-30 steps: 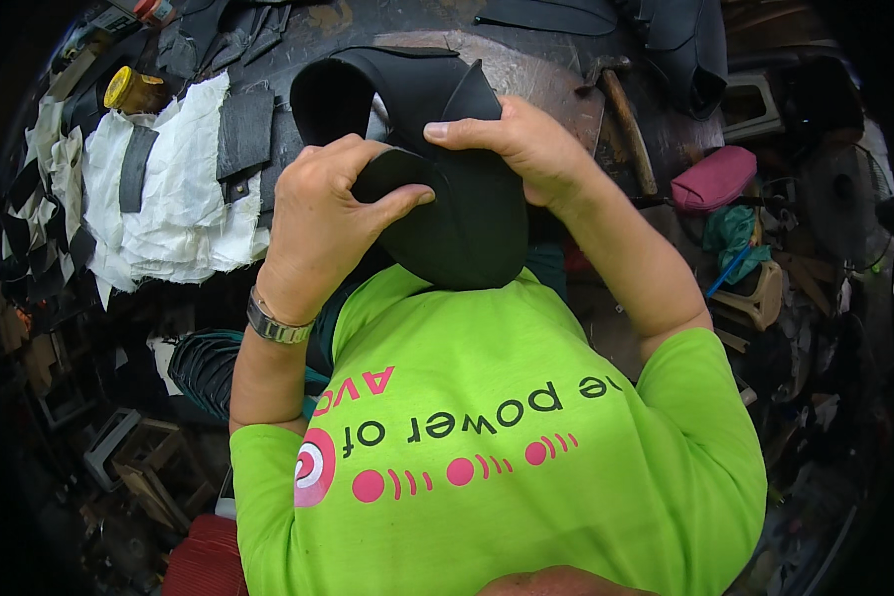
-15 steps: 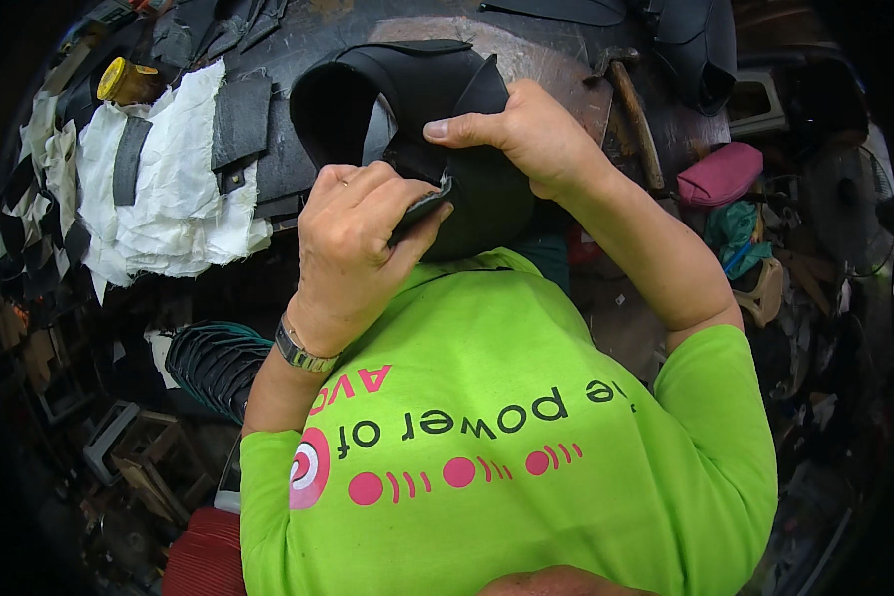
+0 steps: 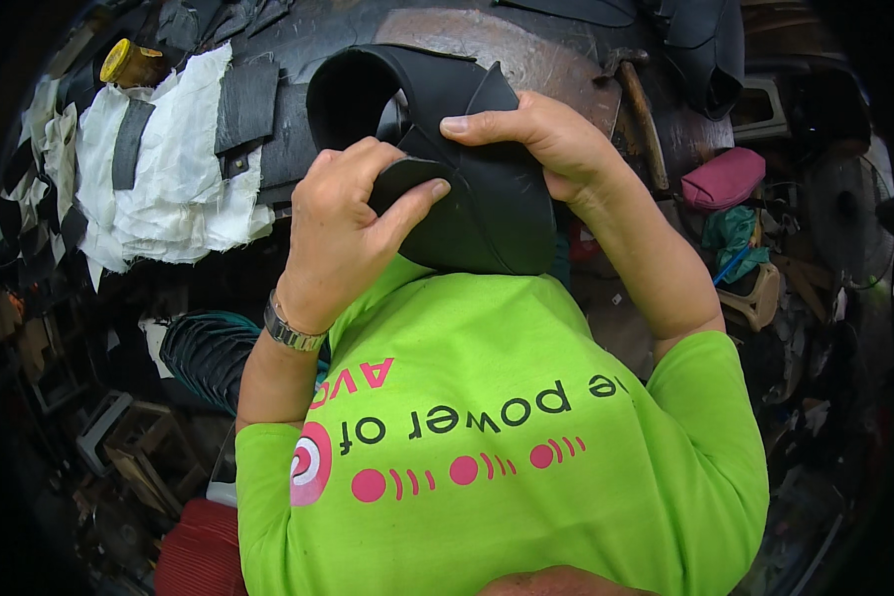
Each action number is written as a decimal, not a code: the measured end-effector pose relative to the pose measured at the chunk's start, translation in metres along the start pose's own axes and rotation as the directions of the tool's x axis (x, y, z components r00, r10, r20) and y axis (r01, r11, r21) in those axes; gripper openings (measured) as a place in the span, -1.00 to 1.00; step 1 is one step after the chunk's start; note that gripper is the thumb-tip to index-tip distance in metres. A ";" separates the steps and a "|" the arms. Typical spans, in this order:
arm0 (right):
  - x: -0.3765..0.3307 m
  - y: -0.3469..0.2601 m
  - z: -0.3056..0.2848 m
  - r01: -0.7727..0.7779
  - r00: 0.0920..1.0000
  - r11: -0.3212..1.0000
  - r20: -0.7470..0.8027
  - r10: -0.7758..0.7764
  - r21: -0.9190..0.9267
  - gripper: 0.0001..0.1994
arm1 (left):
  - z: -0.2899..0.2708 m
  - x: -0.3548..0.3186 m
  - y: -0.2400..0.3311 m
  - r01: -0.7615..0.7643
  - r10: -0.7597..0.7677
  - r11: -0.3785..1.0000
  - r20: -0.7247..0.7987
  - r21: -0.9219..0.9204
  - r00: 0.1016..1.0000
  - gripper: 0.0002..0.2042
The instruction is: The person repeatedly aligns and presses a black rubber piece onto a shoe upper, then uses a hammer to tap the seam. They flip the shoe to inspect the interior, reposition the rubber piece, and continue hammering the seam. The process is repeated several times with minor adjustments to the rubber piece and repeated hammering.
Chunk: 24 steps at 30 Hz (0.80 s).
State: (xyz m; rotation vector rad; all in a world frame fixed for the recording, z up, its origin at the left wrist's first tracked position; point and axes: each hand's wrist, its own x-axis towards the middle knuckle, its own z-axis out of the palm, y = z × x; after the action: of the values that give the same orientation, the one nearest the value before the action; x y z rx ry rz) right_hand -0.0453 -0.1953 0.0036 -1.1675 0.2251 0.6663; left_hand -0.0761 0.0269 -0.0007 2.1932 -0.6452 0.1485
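A black boot upper (image 3: 487, 214), curved and seamed, with a round opening at its far left end, is held up in front of my chest near the table edge. My left hand (image 3: 343, 219) pinches its near left edge between thumb and fingers, the thumb lying on the outer face. My right hand (image 3: 551, 139) grips the far right side, thumb pressed on the front by a seam and the other fingers hidden behind. A pointed flap of the upper stands up beside the right thumb.
White cloth (image 3: 179, 179) with black strips (image 3: 248, 104) lies on the table at left, near a yellow-lidded jar (image 3: 131, 65). A hammer (image 3: 644, 124) rests to the right. Beyond it are another black upper (image 3: 703, 55) and a pink pouch (image 3: 723, 179). A stool (image 3: 154, 452) stands lower left.
The near edge of the upper, folded in my left hand before, now lies spread with its outer face showing. My left hand has shifted slightly left; the upper and right hand moved a little right.
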 end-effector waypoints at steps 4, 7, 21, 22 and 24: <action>-0.005 0.001 -0.005 -0.002 0.995 0.999 0.099 0.006 -0.041 -0.65 | 0.001 0.004 0.001 0.018 -0.018 1.000 0.008 -0.018 1.000 -0.79; -0.010 0.003 -0.007 0.064 0.990 0.994 0.133 -0.052 -0.085 -0.55 | 0.000 0.005 0.003 0.030 -0.030 1.000 0.040 0.009 0.999 -0.83; -0.018 0.009 0.003 0.156 0.982 0.940 -0.059 -0.181 -0.302 -0.68 | -0.006 0.002 0.005 0.096 -0.096 0.995 0.081 0.009 0.992 -0.79; -0.017 0.008 0.003 0.157 0.981 0.940 -0.062 -0.184 -0.303 -0.67 | -0.008 0.001 0.005 0.161 -0.156 0.985 0.075 -0.064 0.985 -0.80; -0.015 0.008 0.003 0.149 0.983 0.940 -0.056 -0.174 -0.308 -0.67 | -0.010 -0.002 0.004 0.258 -0.248 0.937 0.071 -0.237 0.966 -0.81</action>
State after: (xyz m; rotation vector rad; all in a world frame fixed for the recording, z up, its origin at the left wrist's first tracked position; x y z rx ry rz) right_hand -0.0620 -0.1965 0.0060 -1.4932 0.0962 0.5185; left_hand -0.0785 0.0326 0.0081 2.0214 -0.3738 -0.1060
